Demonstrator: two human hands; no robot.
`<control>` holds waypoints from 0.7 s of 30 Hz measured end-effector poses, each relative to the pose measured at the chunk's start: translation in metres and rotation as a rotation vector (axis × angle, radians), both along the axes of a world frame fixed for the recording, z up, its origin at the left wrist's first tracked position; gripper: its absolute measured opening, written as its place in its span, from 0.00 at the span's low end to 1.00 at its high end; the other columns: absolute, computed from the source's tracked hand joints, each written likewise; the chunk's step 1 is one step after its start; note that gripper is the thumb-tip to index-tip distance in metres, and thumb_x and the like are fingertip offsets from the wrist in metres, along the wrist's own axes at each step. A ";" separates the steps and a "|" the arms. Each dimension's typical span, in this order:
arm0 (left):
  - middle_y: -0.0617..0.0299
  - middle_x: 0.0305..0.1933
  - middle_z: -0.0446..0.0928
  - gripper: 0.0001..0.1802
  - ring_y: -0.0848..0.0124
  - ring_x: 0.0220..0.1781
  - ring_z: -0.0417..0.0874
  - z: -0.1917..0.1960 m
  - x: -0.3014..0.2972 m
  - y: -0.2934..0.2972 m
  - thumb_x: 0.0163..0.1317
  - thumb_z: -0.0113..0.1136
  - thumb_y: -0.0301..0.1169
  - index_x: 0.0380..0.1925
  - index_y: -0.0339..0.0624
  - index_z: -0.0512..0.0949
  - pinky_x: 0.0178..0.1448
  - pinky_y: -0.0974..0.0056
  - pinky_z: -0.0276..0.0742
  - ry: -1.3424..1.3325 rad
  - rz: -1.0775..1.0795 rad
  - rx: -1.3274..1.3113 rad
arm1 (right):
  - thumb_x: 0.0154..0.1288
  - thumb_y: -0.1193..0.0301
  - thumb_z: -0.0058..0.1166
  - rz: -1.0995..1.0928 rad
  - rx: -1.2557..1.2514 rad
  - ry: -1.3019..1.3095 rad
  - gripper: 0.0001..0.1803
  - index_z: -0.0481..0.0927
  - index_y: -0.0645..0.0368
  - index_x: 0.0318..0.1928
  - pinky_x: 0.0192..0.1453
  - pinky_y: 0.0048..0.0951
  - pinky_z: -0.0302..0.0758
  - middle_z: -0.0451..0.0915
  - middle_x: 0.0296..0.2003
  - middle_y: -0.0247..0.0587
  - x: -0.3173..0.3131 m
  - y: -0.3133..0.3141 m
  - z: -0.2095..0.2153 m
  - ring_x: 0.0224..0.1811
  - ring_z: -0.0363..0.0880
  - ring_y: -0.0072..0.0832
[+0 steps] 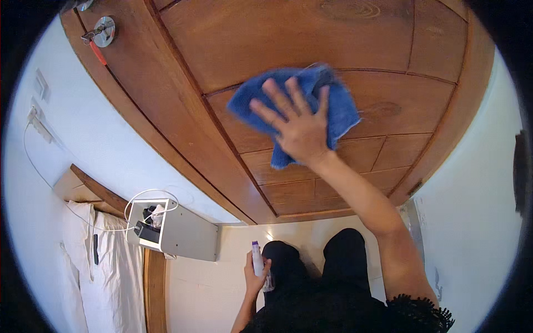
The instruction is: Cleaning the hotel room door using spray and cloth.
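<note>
My right hand [300, 125] lies flat with its fingers spread on a blue cloth [347, 111], pressing it against the brown wooden door [222, 33]. The cloth is bunched into folds near the thumb, and its edges hang out around the palm. The hand is slightly blurred. Low beside my left leg, my left hand [256, 275] is wrapped around a whitish bottle [257, 261] with a purple top, held upright. Part of the bottle is covered by the fingers.
At the door's upper left is a round metal lock plate [104, 31] with keys and a red tag [97, 53]. A small white cabinet [191, 236] with cables stands at the lower left, by a bed with white sheets [114, 283]. White walls flank the door.
</note>
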State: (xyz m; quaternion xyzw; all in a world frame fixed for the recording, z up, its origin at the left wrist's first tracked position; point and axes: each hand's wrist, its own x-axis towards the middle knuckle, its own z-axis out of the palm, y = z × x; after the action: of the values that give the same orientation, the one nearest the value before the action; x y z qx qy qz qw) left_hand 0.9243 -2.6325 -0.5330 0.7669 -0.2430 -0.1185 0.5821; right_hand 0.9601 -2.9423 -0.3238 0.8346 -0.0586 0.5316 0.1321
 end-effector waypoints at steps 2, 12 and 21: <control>0.62 0.29 0.74 0.28 0.73 0.33 0.76 -0.012 -0.003 0.005 0.52 0.65 0.29 0.53 0.39 0.65 0.40 0.67 0.73 0.160 0.042 0.069 | 0.59 0.65 0.43 0.048 -0.127 0.136 0.31 0.61 0.32 0.65 0.68 0.61 0.42 0.50 0.70 0.24 0.005 0.012 -0.024 0.72 0.47 0.27; 0.56 0.37 0.78 0.24 0.69 0.38 0.79 -0.041 -0.006 0.032 0.49 0.69 0.30 0.41 0.38 0.65 0.44 0.65 0.75 0.024 -0.068 0.117 | 0.56 0.73 0.46 0.150 -0.055 0.086 0.32 0.64 0.34 0.63 0.70 0.58 0.41 0.52 0.69 0.26 -0.019 -0.017 -0.043 0.72 0.46 0.31; 0.60 0.28 0.76 0.19 0.73 0.31 0.77 -0.053 -0.007 0.007 0.50 0.69 0.32 0.36 0.39 0.69 0.38 0.66 0.74 0.125 -0.038 0.043 | 0.60 0.69 0.44 0.123 -0.194 -0.002 0.30 0.62 0.33 0.64 0.70 0.59 0.42 0.48 0.70 0.23 0.011 0.026 -0.005 0.73 0.45 0.28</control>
State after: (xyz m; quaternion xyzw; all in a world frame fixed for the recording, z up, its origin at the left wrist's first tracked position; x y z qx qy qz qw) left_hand 0.9176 -2.6250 -0.5860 0.7655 -0.2181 -0.1822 0.5772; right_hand 0.9714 -2.9167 -0.3287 0.8192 0.0444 0.5429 0.1794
